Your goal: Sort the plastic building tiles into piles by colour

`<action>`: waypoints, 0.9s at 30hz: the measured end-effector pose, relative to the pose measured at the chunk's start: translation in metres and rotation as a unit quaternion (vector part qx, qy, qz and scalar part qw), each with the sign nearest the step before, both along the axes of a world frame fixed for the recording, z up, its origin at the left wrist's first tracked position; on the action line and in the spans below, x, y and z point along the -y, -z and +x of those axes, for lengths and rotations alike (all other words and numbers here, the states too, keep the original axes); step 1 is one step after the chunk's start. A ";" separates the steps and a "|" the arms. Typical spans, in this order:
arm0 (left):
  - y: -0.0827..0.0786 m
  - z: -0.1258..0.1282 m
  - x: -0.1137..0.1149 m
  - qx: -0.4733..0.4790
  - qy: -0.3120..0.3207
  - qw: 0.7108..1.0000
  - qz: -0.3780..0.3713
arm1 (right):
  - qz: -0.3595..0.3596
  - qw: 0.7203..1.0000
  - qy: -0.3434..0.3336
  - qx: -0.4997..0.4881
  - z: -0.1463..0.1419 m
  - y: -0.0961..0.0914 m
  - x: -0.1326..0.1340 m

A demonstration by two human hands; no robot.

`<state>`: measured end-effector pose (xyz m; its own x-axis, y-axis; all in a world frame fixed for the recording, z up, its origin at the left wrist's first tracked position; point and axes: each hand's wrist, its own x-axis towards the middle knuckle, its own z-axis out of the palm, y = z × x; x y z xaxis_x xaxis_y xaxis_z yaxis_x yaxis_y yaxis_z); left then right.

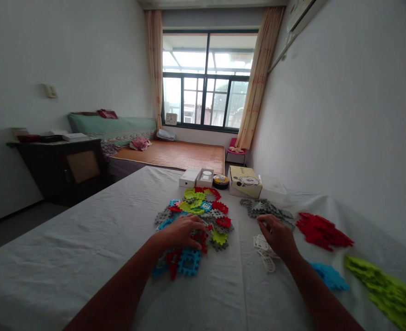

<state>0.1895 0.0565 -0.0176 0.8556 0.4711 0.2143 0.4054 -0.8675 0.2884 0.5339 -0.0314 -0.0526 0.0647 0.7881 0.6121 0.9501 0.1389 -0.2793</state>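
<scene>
A mixed heap of toothed plastic building pieces [220, 236] in red, blue, grey and yellow-green lies mid-table. My left hand [184, 232] rests over the heap's near part, thumb and fingers apart, fingertips among the pieces. A blue square piece [189, 263] lies just below it. To the right, my right hand [275, 232] hovers over a small group of white pieces [263, 250], its thumb and fingers pinched together. Anything in that pinch is too small or hidden to make out. Behind this hand lies a pile of grey pieces [258, 207].
Separate piles of red pieces [323, 231], blue pieces [328, 276] and yellow-green pieces [385, 287] lie on the right. White boxes [189, 178], a round tin [220, 182], a yellow carton [245, 182] and a translucent container [272, 189] line the far edge of the cloth-covered table [95, 234].
</scene>
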 end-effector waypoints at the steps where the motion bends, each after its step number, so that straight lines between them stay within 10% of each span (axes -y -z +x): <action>1: 0.000 0.000 -0.001 0.003 -0.004 1.000 -0.001 | -0.002 1.000 -0.004 -0.003 -0.002 -0.001 0.000; 13: -0.008 0.016 0.009 0.147 -0.026 0.984 -0.094 | -0.064 0.978 -0.149 -0.130 -0.069 -0.014 0.011; 27: 0.006 0.037 0.029 0.208 0.086 0.970 0.098 | -0.237 0.788 -0.261 -0.505 -0.101 -0.026 0.016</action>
<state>0.2265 0.0274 -0.0237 0.7385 0.2456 0.6280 0.1348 -0.9663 0.2194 0.4332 -0.0471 -0.0269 -0.0791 0.9931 0.0862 0.0586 0.0909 -0.9941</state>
